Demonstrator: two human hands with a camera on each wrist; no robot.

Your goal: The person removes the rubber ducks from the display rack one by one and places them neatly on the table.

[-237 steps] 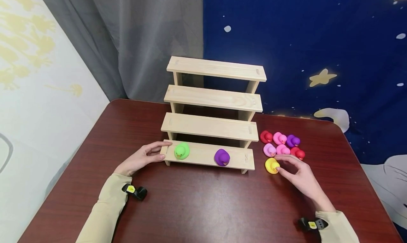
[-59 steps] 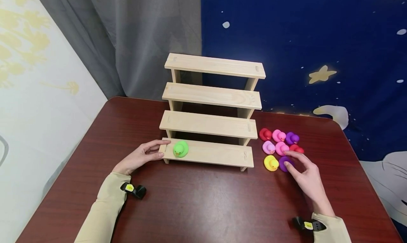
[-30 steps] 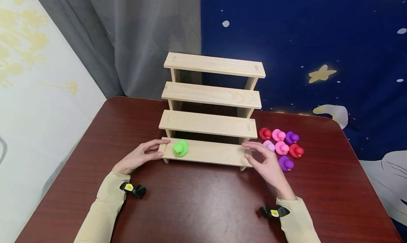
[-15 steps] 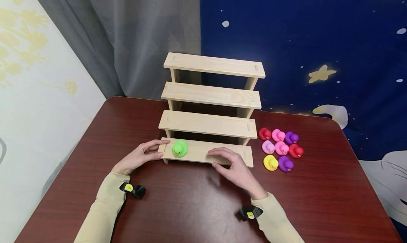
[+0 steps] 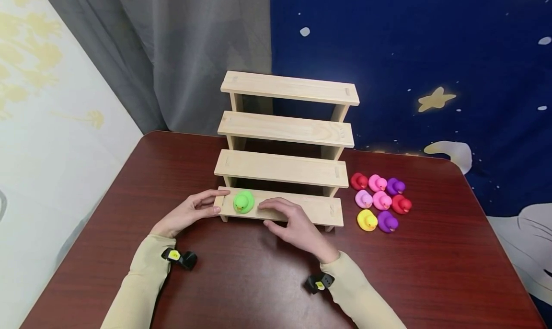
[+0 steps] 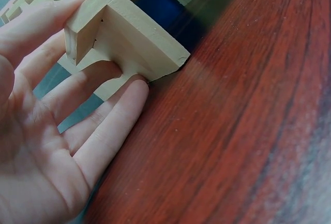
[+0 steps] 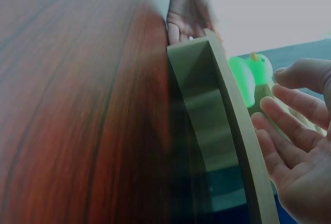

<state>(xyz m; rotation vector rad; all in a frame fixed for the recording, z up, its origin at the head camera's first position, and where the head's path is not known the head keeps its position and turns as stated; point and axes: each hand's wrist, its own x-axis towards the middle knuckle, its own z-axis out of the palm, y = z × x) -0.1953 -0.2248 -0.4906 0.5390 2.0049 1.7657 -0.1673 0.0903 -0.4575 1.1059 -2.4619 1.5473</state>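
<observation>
A pale wooden four-step display stand [image 5: 284, 168] stands on the table. My left hand [image 5: 185, 214] grips the left end of its bottom step; the left wrist view shows fingertips [image 6: 137, 87] against the step's end leg [image 6: 139, 43]. Near that end, a green rubber duck [image 5: 244, 202] sits on the bottom step. My right hand [image 5: 295, 226] hovers just right of the duck, thumb and fingers apart and holding nothing. In the right wrist view the green duck [image 7: 248, 79] appears just beyond the fingertips, apparently untouched.
Right of the stand, several rubber ducks lie grouped on the dark red table [image 5: 258, 281]: a yellow duck [image 5: 367, 221], a purple duck [image 5: 387, 221], a lilac duck [image 5: 364, 199], plus pink, red and another purple. Grey and blue curtains hang behind.
Since the oldest frame, the purple duck has gone from the bottom step to beside the yellow one. My right hand has swept left from the group to the green duck. The left stays put.
</observation>
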